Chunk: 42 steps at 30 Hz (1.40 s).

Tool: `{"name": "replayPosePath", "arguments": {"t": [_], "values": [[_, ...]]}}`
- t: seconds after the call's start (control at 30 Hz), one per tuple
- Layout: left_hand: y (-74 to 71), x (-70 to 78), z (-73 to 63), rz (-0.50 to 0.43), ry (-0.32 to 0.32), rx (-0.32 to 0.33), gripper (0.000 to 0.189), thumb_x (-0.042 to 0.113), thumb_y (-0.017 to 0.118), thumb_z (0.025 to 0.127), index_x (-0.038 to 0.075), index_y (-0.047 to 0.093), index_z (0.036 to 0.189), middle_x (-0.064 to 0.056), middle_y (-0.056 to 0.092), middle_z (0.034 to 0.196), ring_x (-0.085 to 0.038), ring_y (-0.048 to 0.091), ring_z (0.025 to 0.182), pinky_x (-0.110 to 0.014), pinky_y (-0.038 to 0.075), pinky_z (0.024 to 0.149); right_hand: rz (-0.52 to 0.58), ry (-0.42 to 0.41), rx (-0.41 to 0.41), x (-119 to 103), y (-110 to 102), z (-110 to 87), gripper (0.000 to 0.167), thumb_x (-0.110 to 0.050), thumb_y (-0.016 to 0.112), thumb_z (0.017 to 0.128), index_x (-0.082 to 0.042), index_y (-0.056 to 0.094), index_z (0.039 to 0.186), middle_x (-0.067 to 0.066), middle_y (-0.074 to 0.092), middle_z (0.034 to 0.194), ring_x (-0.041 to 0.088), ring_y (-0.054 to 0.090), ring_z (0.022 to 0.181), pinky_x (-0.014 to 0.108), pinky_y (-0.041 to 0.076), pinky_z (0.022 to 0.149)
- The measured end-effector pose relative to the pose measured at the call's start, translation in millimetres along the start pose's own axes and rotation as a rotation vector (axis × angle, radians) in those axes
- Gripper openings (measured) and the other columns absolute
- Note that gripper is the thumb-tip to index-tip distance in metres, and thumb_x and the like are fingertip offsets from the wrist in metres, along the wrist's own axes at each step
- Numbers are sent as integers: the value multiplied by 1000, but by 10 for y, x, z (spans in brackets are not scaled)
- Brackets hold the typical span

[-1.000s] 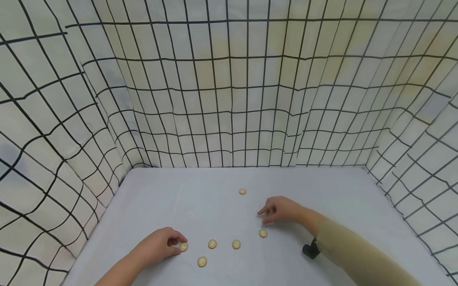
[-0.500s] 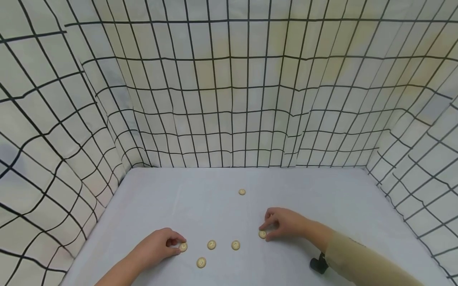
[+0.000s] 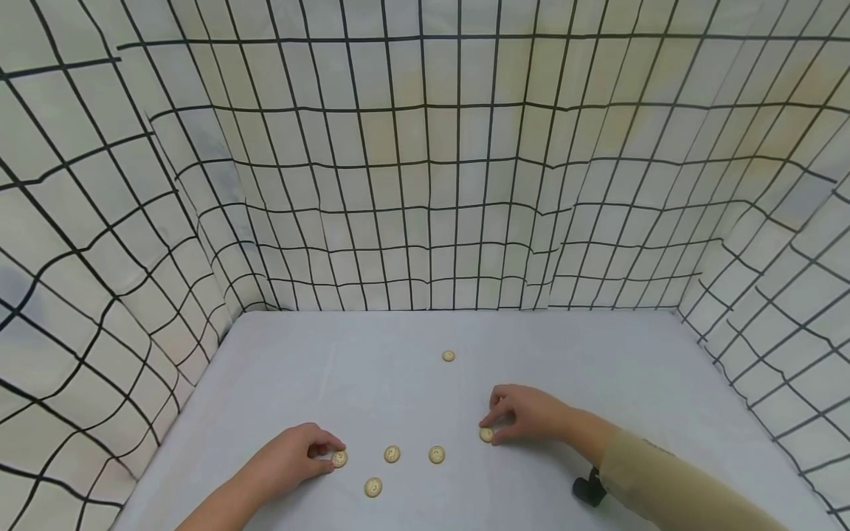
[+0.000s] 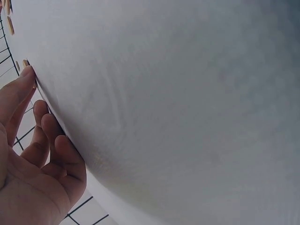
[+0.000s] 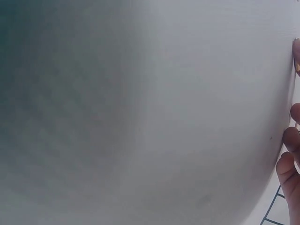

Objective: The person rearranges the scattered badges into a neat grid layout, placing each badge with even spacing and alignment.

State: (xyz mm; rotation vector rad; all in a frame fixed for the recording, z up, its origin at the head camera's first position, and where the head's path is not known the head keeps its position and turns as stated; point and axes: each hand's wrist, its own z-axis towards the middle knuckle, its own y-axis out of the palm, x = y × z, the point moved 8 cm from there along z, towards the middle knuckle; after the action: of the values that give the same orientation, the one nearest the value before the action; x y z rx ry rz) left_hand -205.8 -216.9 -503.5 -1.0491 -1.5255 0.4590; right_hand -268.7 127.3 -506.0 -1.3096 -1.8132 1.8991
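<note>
Several round, pale yellow buttons lie on a white table. At the left, my left hand (image 3: 292, 459) pinches one button (image 3: 339, 459) between thumb and forefinger, down at the tabletop. My right hand (image 3: 527, 413) pinches another button (image 3: 487, 435) at the right end of the row, thumb on its near side and forefinger on its far side. Between the hands lie a button (image 3: 392, 453), a second button (image 3: 436, 454) and, nearer to me, a third button (image 3: 373, 487). In the left wrist view the left hand's other fingers (image 4: 65, 154) curl against the surface.
One more button (image 3: 448, 355) lies farther back on the white tabletop (image 3: 372, 383). White walls with a black grid (image 3: 425, 184) enclose the table at the back and both sides. A black wrist device (image 3: 589, 488) hangs under the right sleeve (image 3: 671, 479).
My right hand has come down and toward me onto the rightmost button and now pinches it. My left hand has stayed on its button; the other buttons lie as before.
</note>
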Motion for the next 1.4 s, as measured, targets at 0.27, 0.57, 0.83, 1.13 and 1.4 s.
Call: {"name": "replayPosePath", "arguments": {"t": [0.27, 0.57, 0.83, 1.13, 1.4], "values": [[-11, 11, -7, 5, -26, 7, 19, 21, 83, 79, 25, 76, 96, 7, 57, 85, -14, 49, 80, -31, 43, 71, -20, -15, 8, 9, 12, -2, 27, -43, 80, 81, -33, 78, 107, -21, 53, 93, 2, 47, 84, 24, 44, 76], [-12, 10, -3, 7, -6, 10, 19, 21, 82, 80, 25, 76, 97, 8, 57, 85, -14, 49, 80, -30, 43, 70, -20, 1, 40, 66, -1, -8, 25, -41, 80, 83, -34, 78, 107, -21, 53, 92, 3, 48, 83, 25, 44, 75], [-26, 19, -28, 5, -16, 19, 19, 23, 82, 80, 25, 76, 98, 9, 58, 86, -13, 49, 80, -31, 43, 71, -35, 81, 92, 239, -61, 38, 23, -42, 79, 83, -36, 78, 105, -21, 54, 89, 5, 49, 81, 26, 44, 72], [-23, 26, -20, 11, -25, 16, 19, 21, 82, 80, 25, 77, 98, 9, 58, 87, -13, 49, 81, -32, 44, 73, 23, 186, 140, 453, -222, 108, 22, -40, 79, 83, -33, 78, 103, -18, 55, 83, 8, 50, 78, 28, 44, 69], [-25, 39, -23, -2, -20, 9, 19, 20, 82, 80, 24, 77, 98, 8, 58, 86, -14, 49, 81, -31, 43, 71, 96, 296, 184, 653, -382, 259, 23, -33, 81, 82, -27, 78, 104, -9, 57, 82, 13, 50, 78, 32, 43, 71]]}}
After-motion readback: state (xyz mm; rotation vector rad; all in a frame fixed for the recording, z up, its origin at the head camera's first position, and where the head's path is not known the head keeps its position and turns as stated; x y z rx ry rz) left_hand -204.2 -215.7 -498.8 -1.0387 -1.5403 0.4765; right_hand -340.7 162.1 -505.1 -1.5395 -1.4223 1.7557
